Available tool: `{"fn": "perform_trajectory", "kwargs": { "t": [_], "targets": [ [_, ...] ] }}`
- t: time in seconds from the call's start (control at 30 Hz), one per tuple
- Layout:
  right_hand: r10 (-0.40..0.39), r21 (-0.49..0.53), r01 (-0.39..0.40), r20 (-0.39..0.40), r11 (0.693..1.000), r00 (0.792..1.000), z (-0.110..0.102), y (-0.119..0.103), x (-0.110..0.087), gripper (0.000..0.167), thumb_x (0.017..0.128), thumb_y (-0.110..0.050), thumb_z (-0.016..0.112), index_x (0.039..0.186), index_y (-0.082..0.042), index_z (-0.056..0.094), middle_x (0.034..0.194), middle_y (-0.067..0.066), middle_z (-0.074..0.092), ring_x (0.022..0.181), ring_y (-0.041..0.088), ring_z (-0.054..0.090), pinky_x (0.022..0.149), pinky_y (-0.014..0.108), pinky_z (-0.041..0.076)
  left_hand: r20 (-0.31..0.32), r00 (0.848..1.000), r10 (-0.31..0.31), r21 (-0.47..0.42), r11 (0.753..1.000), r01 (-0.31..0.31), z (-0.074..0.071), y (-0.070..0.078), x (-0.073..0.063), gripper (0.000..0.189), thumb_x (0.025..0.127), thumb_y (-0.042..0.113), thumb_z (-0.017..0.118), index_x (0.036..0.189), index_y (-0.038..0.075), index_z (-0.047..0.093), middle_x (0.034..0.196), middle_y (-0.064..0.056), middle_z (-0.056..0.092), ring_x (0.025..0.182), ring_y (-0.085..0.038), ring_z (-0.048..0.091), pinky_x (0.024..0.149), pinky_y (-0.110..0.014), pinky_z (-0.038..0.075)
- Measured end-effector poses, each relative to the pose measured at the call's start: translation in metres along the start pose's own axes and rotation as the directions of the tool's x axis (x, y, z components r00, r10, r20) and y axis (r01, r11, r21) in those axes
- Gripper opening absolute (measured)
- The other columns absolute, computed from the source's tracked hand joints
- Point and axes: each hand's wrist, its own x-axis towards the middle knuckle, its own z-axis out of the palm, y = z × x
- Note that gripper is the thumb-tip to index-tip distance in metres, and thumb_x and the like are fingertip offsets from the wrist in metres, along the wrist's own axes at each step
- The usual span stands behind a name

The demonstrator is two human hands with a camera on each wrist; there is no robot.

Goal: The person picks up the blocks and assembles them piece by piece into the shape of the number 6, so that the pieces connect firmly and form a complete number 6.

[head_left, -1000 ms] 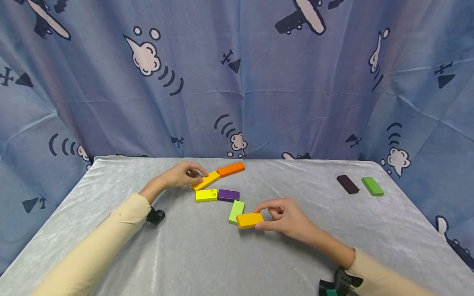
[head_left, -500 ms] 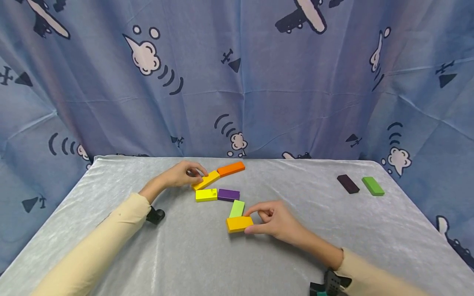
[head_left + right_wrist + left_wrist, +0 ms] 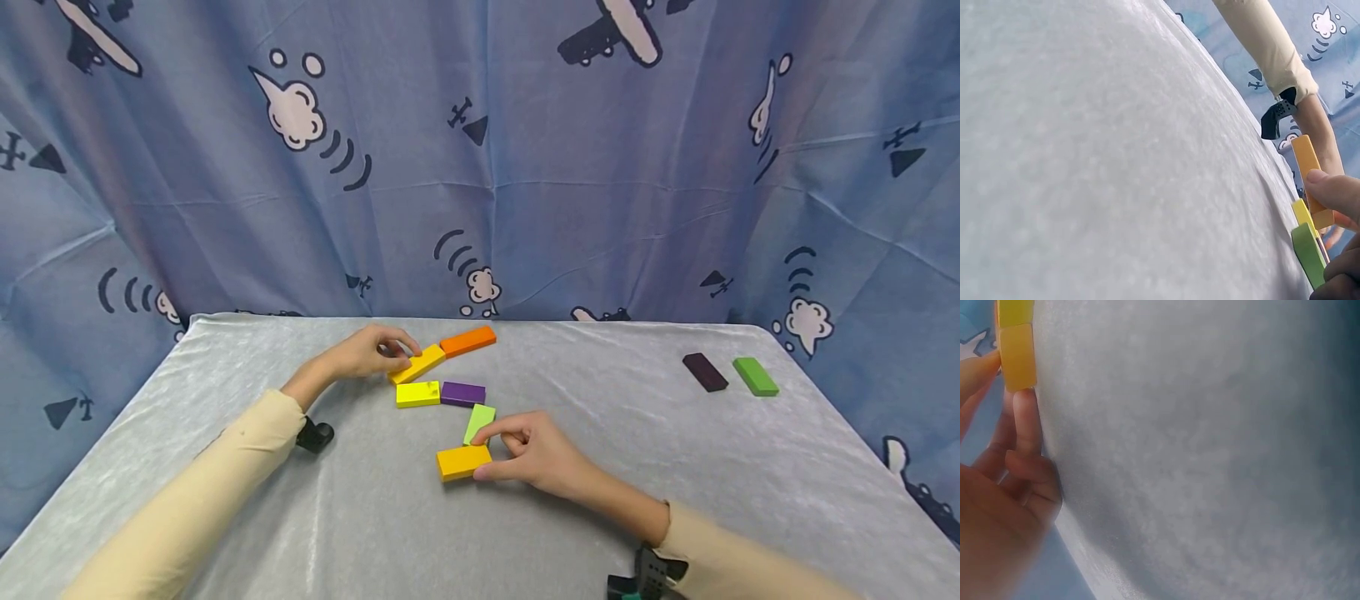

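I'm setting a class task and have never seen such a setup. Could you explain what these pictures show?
There is no machine here: a person works with two bare hands. The wide picture comes from a camera worn on the head, looking forward and down. The other two come from cameras on the left and right wrists.

On the grey cloth lie a bright yellow block, a purple block, a light green block and an orange block. Farther right are a dark block and a green block.

The left hand grips a yellow-orange block next to the orange one. The right hand pinches an amber block.
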Motion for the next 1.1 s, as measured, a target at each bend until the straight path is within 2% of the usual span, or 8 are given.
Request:
{"fn": "perform_trajectory", "kwargs": {
  "t": [0.27, 0.47, 1.1],
  "targets": [
    [0.024, -0.009, -0.023, 0.032, 1.000, 0.999, 0.009, -0.005, 0.008, 0.028, 0.079, -0.012, 0.089, 0.104, -0.007, 0.079, 0.055, -0.006, 0.028, 0.049, 0.010, 0.024, 0.050, 0.023, 0.024, -0.001, 0.999, 0.034, 0.001, 0.999, -0.034, -0.001, 0.000, 0.001, 0.022, 0.099, 0.000, 0.065, 0.119, 0.000, 0.071, 0.113, -0.014, 0.068, 0.097, -0.026, 0.064, 0.084, -0.038, 0.053],
    [0.045, -0.008, -0.045, 0.033, 0.999, 0.998, 0.016, -0.006, 0.014, 0.027, 0.078, -0.010, 0.090, 0.103, -0.006, 0.080, 0.053, -0.005, 0.029, 0.047, 0.011, 0.022, 0.048, 0.022, 0.022, -0.002, 0.999, 0.035, -0.001, 0.999, -0.035, 0.000, -0.002, 0.001, 0.022, 0.099, 0.000, 0.064, 0.119, -0.001, 0.071, 0.113, -0.014, 0.068, 0.098, -0.026, 0.064, 0.085, -0.038, 0.053],
    [0.158, -0.138, -0.152, 0.027, 0.979, 0.987, 0.025, -0.011, 0.020, 0.026, 0.077, -0.018, 0.092, 0.099, -0.013, 0.080, 0.052, -0.006, 0.032, 0.045, 0.010, 0.026, 0.045, 0.022, 0.021, 0.004, 0.999, 0.032, -0.001, 0.999, -0.032, 0.000, -0.004, 0.001, 0.022, 0.099, 0.000, 0.064, 0.120, 0.000, 0.071, 0.107, -0.011, 0.069, 0.094, -0.025, 0.063, 0.083, -0.037, 0.052]
  ]
}}
